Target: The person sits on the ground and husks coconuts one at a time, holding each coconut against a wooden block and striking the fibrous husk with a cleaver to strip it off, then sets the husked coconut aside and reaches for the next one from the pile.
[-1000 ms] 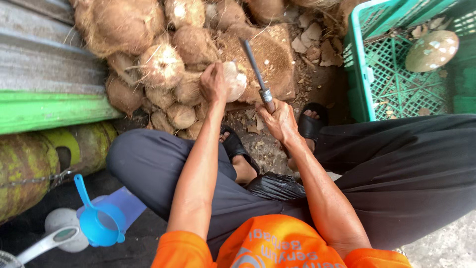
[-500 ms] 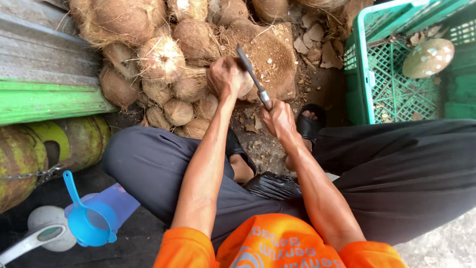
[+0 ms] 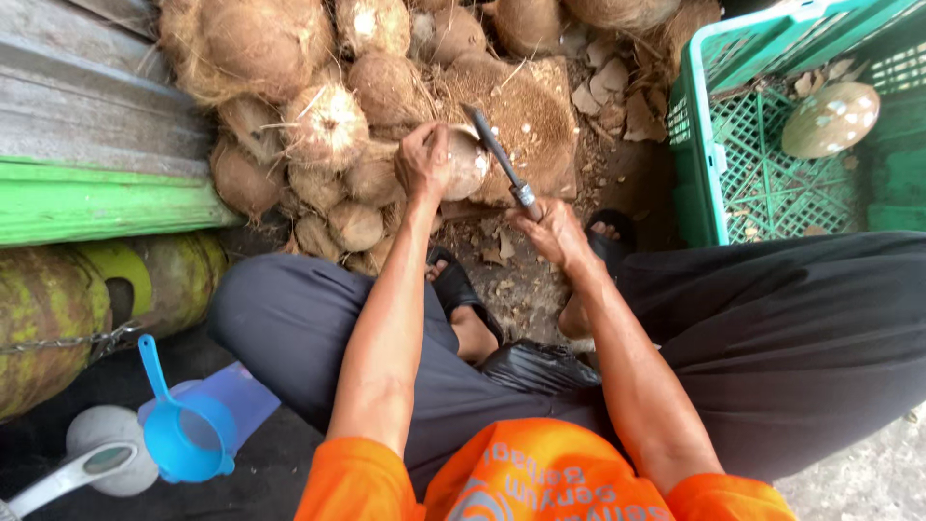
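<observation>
Head view, looking straight down on a seated person in an orange shirt [image 3: 540,478] and dark trousers [image 3: 791,357]: the left hand [image 3: 424,159] is wrapped around a partly husked coconut [image 3: 466,164], fingers curled over its left side and holding it firmly just above the centre of the picture, at about 12 o'clock from the knees. Right hand [image 3: 555,230], at roughly 4 o'clock from the coconut, is closed tight on the handle of a cleaver-like knife [image 3: 500,159], whose dark blade slants up toward 11 o'clock and lies against the coconut's right edge, touching it. Behind the held coconut, from 10 to 1 o'clock, a pile of brown fibrous coconuts [image 3: 318,125] is stacked, with a worn wooden chopping block [image 3: 526,121] directly behind the blade. At 2 o'clock stands a green plastic crate [image 3: 719,145] with one pale peeled coconut [image 3: 830,121] lying inside it. Bits of husk litter the ground between the feet, which wear black sandals [image 3: 458,285]. At 9 o'clock lies a weathered yellow-green gas cylinder [image 3: 68,309], beneath a green-painted plank [image 3: 96,207]. At 7 o'clock a blue plastic scoop [image 3: 183,434] rests just beside a grey strainer-like ladle [image 3: 87,468].
</observation>
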The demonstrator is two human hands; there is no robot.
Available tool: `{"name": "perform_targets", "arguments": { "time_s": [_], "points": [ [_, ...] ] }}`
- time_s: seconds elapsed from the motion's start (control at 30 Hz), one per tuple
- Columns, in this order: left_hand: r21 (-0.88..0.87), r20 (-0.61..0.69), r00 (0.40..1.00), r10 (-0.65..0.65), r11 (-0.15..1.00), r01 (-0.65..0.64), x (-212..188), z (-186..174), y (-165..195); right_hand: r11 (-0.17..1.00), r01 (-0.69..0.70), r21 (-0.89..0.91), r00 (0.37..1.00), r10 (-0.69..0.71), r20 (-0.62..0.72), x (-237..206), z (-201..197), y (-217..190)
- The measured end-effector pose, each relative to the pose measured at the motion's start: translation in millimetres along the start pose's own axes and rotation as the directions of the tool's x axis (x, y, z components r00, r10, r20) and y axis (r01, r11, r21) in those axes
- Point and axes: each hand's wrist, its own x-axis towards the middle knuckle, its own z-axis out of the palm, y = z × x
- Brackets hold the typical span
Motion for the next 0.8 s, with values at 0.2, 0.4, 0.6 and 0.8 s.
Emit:
{"name": "perform_targets", "arguments": {
  "time_s": [0.2, 0.4, 0.6, 0.8],
  "points": [
    [0.048, -0.248, 0.968, -0.045, 0.997, 0.059, -22, 11, 6, 0.704, -0.36, 0.612, 0.933, 0.25, 0.261, -16, 16, -31],
    [-0.032, -0.092, 0.902, -0.421, 0.907, 0.42, -14, 14, 13, 0.965, -0.12, 0.232, 0.98, 0.153, -0.129, -23, 0, -55],
    [-0.056, -0.063, 0.833, -0.549, 0.836, 0.546, -13, 17, 27, 0.973, -0.213, 0.089, 0.976, 0.217, -0.027, -11, 19, -36],
    [-0.061, -0.18, 0.927, -0.329, 0.944, 0.324, -19, 15, 22, 0.99, -0.118, -0.074, 0.992, 0.114, -0.049, -10, 13, -34]
  ]
}}
